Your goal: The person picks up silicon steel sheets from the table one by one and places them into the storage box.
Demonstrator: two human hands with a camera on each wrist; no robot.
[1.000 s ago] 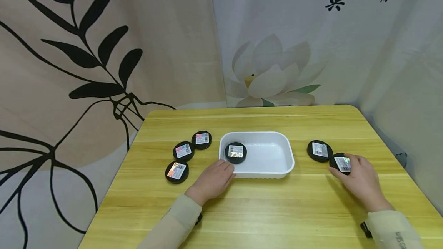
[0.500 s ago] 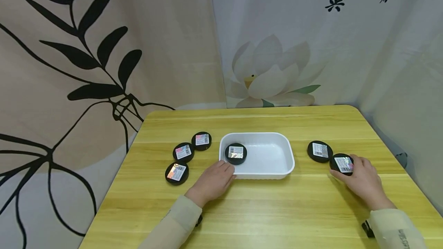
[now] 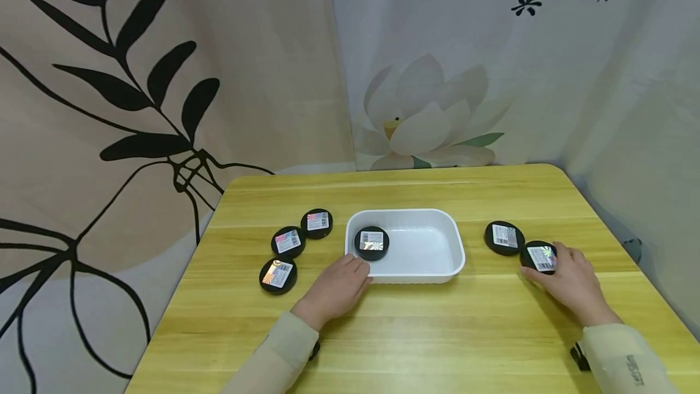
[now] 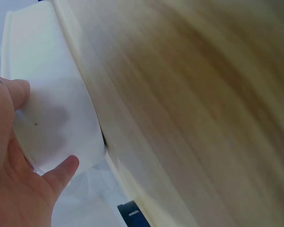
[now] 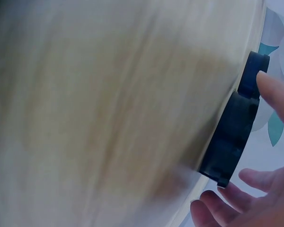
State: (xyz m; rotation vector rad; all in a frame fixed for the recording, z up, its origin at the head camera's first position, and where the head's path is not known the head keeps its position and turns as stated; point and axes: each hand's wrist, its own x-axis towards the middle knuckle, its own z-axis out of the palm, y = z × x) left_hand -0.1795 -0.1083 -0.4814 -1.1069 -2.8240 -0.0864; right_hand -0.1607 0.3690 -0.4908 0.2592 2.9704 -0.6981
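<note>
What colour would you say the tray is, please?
The tray is white, clearest in the head view.

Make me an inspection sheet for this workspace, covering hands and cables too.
Surface: yellowish wood-grain table.
Job's things: white tray holding one labelled black disc at its left end; three discs to its left; a farther disc and a nearer disc to its right.
Clutter: nothing seen.
Hands: left hand grips the tray's near left corner; right hand has fingers around the nearer disc.
Cables: nothing seen.
Surroundings: fabric backdrop printed with black leaves, a pale flower and characters.
</note>
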